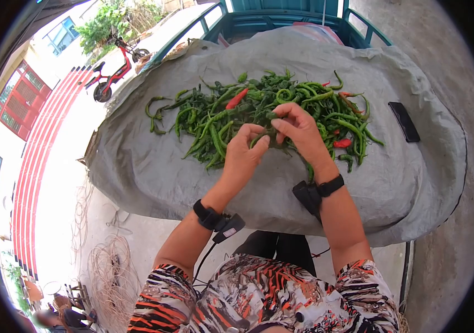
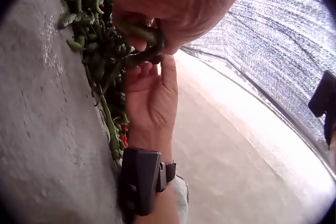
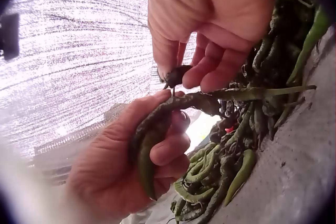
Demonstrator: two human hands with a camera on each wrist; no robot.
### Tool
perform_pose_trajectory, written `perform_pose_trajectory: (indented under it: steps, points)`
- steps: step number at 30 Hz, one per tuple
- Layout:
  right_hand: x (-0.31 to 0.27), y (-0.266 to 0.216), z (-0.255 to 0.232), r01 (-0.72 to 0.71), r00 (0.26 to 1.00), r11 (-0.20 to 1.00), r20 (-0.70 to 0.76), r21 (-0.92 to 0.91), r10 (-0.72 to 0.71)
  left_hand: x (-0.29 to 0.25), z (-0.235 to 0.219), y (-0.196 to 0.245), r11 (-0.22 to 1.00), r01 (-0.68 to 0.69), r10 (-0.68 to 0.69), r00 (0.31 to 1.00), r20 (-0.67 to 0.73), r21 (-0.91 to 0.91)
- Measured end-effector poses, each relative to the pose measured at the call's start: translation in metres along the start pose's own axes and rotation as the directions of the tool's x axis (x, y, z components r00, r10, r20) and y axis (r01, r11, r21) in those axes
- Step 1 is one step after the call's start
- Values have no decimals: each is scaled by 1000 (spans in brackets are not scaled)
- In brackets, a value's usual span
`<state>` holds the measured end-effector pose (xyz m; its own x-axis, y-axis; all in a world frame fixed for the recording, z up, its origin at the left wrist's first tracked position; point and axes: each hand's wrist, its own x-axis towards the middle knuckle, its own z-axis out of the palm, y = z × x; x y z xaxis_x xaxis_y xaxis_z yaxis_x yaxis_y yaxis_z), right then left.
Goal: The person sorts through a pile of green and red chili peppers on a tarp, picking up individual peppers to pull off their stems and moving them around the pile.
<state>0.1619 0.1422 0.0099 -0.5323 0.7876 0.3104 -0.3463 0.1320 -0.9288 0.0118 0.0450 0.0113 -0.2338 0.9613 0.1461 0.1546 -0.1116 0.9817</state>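
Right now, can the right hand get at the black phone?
Probably yes. The black phone lies uncovered on the grey cloth, right of the pepper heap; nothing tall stands between it and the right hand. That hand pinches a small dark piece, so might need to let go first.

No text, brand or number can be read in any of the three views. A small pale label [image 1: 229, 232] stands on the black box [image 1: 236, 223] strapped at the left wrist [image 1: 216, 196]; any print on it is too small to make out.
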Motion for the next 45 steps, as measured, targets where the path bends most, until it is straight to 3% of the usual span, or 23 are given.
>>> perform_pose_trajectory:
  steps: [3,5,7,11,15,18,21,24,27,32,36,37,40,43,45]
  points:
    - [5,2,-5,74,983,997,-164,-38,-79,-5,-1,6,998,44,-46,998,-40,-49]
    - [10,-2,10,224,919,970,-352,98,-177,-8,-6,8,991,15,-23,998,-55,-135]
    - [10,-3,12,261,896,960,-394,97,-204,-8,-12,9,976,-9,-5,998,-62,-218]
    - [5,3,-10,91,986,995,-133,-48,-96,-5,-21,9,936,-26,10,999,-47,-352]
    - [-3,-1,4,-37,995,974,85,-223,58,1,-23,7,881,-48,39,999,-28,-471]
    - [-2,-2,1,-128,974,967,157,-221,165,1,-20,7,869,-54,42,998,-35,-492]
    - [-2,-5,1,-117,969,970,188,-214,159,0,-20,5,846,-55,25,998,-65,-531]
    - [-1,-8,-3,-212,931,944,241,-252,273,6,-25,4,793,-130,8,979,-204,-596]
    - [-2,-7,-1,-204,935,954,243,-221,257,11,-31,-1,760,-132,9,981,-193,-636]
    - [1,-1,-1,-60,998,993,13,-103,62,9,-26,-4,738,-101,-55,976,-209,-668]
    - [5,4,-9,67,971,997,-227,-24,-71,7,-24,-11,720,-56,-84,982,-166,-691]
    - [7,6,-6,164,954,985,-263,46,-146,6,-24,-11,714,-40,-88,985,-145,-699]
    - [15,15,-3,348,819,889,-365,-296,-442,5,-20,-10,704,-13,-91,990,-108,-710]
    - [6,3,-5,264,805,764,-302,-589,-510,6,-20,-11,687,-5,-80,993,-82,-726]
    - [5,7,-7,250,838,823,-312,-511,-448,7,-19,-11,682,-13,-74,993,-87,-731]
